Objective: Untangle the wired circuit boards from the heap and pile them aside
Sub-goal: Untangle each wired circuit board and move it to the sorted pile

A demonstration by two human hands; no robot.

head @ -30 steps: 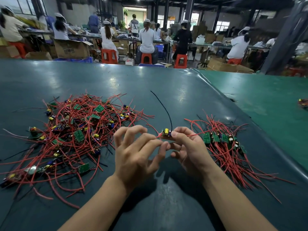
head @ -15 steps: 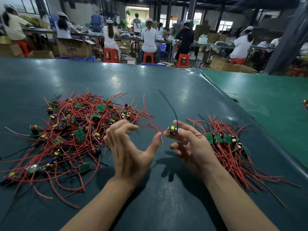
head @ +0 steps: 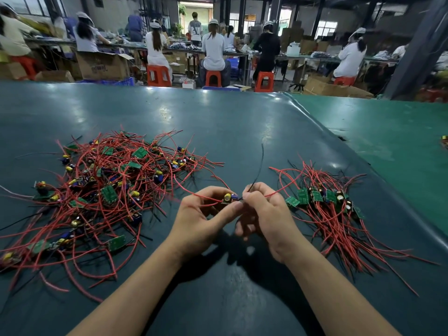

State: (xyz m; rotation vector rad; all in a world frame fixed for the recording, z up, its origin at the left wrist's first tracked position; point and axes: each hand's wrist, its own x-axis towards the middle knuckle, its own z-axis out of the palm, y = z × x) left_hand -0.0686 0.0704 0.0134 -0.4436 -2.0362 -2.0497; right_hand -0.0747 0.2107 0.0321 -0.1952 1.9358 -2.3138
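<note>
1. A small circuit board (head: 229, 199) with a yellow-topped capacitor sits just below the middle of the frame, lifted off the table between the two hands.
2. The left hand (head: 203, 219) grips the board from the left, thumb and curled fingers closed on it; a red wire (head: 194, 192) runs from it up and to the left, toward the heap.
3. The right hand (head: 264, 212) pinches a black wire (head: 259, 166) right beside the board; the wire rises toward the frame's centre. Another red lead passes from this hand to the right.
4. The tangled heap (head: 106, 187) of red-wired boards spreads across the left of the frame on the dark green table (head: 230, 122).
5. The sorted pile (head: 324, 202) lies at the right, its green boards lined side by side, wires trailing toward the lower right.
6. Along the top of the frame, workers (head: 214, 49) sit on red stools (head: 213, 78) at benches, among cardboard boxes (head: 104, 65).
</note>
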